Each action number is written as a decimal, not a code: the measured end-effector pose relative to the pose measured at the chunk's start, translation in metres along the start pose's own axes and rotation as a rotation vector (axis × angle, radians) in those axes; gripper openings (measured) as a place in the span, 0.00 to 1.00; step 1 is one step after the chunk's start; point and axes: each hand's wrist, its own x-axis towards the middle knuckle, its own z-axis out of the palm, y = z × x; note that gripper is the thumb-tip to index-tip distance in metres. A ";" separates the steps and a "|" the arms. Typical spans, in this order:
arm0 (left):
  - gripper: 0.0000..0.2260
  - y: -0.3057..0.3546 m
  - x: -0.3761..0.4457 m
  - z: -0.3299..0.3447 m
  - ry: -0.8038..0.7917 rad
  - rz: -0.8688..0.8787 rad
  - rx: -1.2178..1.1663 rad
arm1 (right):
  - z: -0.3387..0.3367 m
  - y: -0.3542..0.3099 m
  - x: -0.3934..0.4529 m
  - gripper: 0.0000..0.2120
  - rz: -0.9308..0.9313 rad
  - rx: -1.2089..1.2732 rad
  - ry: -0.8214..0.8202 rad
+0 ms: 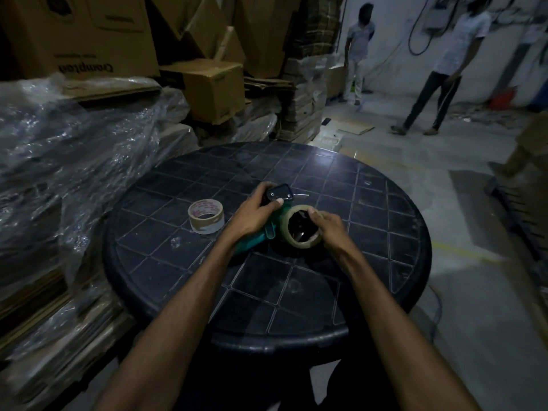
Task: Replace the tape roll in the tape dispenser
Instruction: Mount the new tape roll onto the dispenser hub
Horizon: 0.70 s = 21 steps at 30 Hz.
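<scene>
A teal-handled tape dispenser (257,239) with a black head lies on the round black table (370,232). My left hand (257,211) grips the dispenser's head from above. A brown tape roll (301,243) sits at the dispenser's right side, its hole facing me. My right hand (327,224) holds that roll by its upper right rim. Whether the roll sits on the dispenser's spindle is hidden. A second tape roll (206,215), with a pale printed core, lies flat on the table left of my hands, touched by neither hand.
Plastic-wrapped stacks of flattened cardboard (74,149) press against the table's left side, with cardboard boxes (213,87) piled behind. Two people (444,66) stand on the concrete floor at the back right. Another carton (527,155) sits at the right edge.
</scene>
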 end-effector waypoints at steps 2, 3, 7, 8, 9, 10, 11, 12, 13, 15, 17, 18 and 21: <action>0.23 -0.002 -0.005 0.003 -0.050 -0.055 -0.167 | 0.003 0.008 -0.003 0.14 -0.026 -0.019 0.008; 0.31 -0.004 -0.006 0.006 -0.067 -0.049 -0.178 | 0.005 0.010 -0.005 0.16 -0.022 0.000 0.026; 0.53 -0.009 -0.007 0.018 0.020 0.053 0.084 | 0.013 0.004 -0.009 0.25 0.033 0.052 0.101; 0.54 -0.010 -0.008 0.020 0.048 0.061 0.094 | 0.014 0.001 -0.009 0.29 0.063 0.041 0.109; 0.55 -0.010 -0.008 0.022 0.066 0.059 0.096 | 0.014 -0.003 -0.008 0.34 0.099 0.002 0.114; 0.57 -0.010 -0.008 0.022 0.077 0.045 0.097 | 0.015 -0.008 -0.007 0.39 0.133 -0.068 0.123; 0.59 -0.011 -0.007 0.023 0.086 0.029 0.101 | 0.016 -0.011 -0.004 0.43 0.145 -0.154 0.148; 0.60 -0.011 -0.007 0.024 0.093 0.012 0.106 | 0.018 -0.014 -0.001 0.44 0.136 -0.234 0.186; 0.62 -0.012 -0.006 0.025 0.098 -0.004 0.105 | 0.020 -0.015 0.002 0.45 0.121 -0.287 0.231; 0.63 -0.012 -0.004 0.025 0.108 -0.054 0.072 | 0.023 -0.014 0.007 0.44 0.101 -0.332 0.304; 0.61 -0.011 0.000 0.023 0.110 -0.107 0.048 | 0.026 -0.011 0.010 0.44 0.108 -0.338 0.341; 0.59 -0.011 0.002 0.022 0.109 -0.116 0.049 | 0.026 -0.009 0.011 0.46 0.119 -0.336 0.348; 0.54 -0.010 0.002 0.019 0.109 -0.135 0.046 | 0.026 -0.004 0.014 0.47 0.133 -0.324 0.358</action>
